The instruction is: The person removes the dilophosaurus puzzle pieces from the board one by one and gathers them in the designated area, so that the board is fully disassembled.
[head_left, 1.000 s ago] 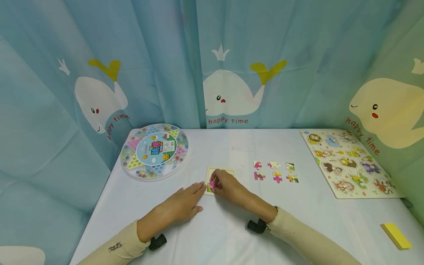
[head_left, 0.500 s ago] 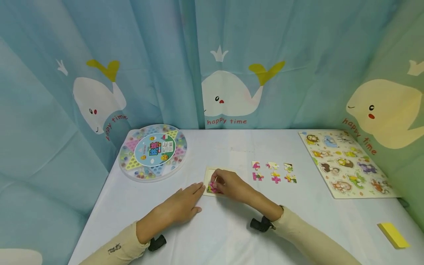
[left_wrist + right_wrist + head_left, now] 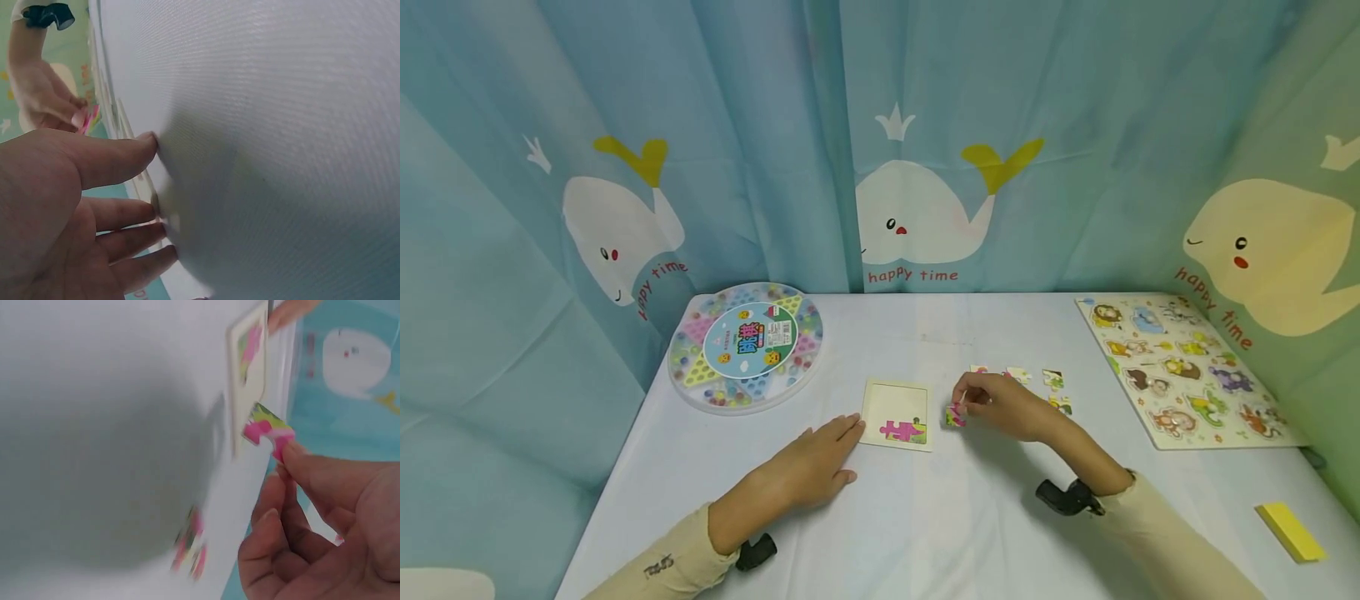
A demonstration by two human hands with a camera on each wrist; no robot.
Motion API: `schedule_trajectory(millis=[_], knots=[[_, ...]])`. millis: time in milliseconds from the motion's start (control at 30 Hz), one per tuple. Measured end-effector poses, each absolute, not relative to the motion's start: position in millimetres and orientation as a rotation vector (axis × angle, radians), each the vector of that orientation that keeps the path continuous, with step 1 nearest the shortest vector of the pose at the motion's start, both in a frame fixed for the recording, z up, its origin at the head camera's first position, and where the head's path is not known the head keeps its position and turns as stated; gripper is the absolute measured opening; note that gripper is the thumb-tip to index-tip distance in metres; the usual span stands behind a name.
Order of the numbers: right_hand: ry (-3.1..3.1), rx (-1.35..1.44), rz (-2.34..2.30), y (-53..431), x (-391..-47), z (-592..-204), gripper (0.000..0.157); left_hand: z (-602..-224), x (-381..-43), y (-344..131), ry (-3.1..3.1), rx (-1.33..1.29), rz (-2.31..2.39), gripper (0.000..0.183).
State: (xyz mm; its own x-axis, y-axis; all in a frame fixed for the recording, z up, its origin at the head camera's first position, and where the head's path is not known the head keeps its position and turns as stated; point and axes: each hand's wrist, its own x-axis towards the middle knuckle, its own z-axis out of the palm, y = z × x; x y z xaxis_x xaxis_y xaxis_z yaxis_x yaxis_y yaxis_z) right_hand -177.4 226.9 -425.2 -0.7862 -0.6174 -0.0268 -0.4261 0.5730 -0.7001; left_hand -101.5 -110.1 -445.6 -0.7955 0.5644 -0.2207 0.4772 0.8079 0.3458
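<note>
Between the thumb and fingers of my right hand (image 3: 1011, 407) is a small pink and yellow-green jigsaw piece (image 3: 955, 416), held just right of the puzzle tray. The right wrist view shows that piece (image 3: 265, 428) pinched at one end. The square cream puzzle tray (image 3: 891, 396) lies flat on the table, with joined pink and green pieces (image 3: 906, 431) in its lower right part. My left hand (image 3: 820, 458) has its fingers extended and fingertips at the tray's left edge. Loose jigsaw pieces (image 3: 1052, 380) lie behind my right hand, some partly hidden by it.
A round marble board game (image 3: 745, 346) stands at the back left of the white table. An animal peg puzzle board (image 3: 1187, 367) lies at the right. Nearer the front right is a yellow block (image 3: 1290, 532). Blue curtains (image 3: 775, 167) with whales enclose the table.
My right hand has moved right, from over the tray's lower left corner to beside the tray, with the jigsaw piece in its fingers. My left hand has stayed in place.
</note>
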Motion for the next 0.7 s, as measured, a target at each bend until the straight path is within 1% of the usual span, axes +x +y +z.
schedule_trajectory(millis=[233, 333, 700], knots=[[2.408, -0.76, -1.021, 265.4, -181.7, -427.0, 0.003, -445.8, -101.6, -110.5, 2.679, 0.794, 0.391, 0.068], [2.359, -0.736, -1.037, 272.8, -181.6, -429.2, 0.004, -445.8, -101.6, -110.5, 2.681, 0.796, 0.388, 0.069], [2.63, -0.723, -0.896, 264.2, -174.1, -443.9, 0.007, -446.7, -101.4, -110.1, 2.685, 0.789, 0.387, 0.069]])
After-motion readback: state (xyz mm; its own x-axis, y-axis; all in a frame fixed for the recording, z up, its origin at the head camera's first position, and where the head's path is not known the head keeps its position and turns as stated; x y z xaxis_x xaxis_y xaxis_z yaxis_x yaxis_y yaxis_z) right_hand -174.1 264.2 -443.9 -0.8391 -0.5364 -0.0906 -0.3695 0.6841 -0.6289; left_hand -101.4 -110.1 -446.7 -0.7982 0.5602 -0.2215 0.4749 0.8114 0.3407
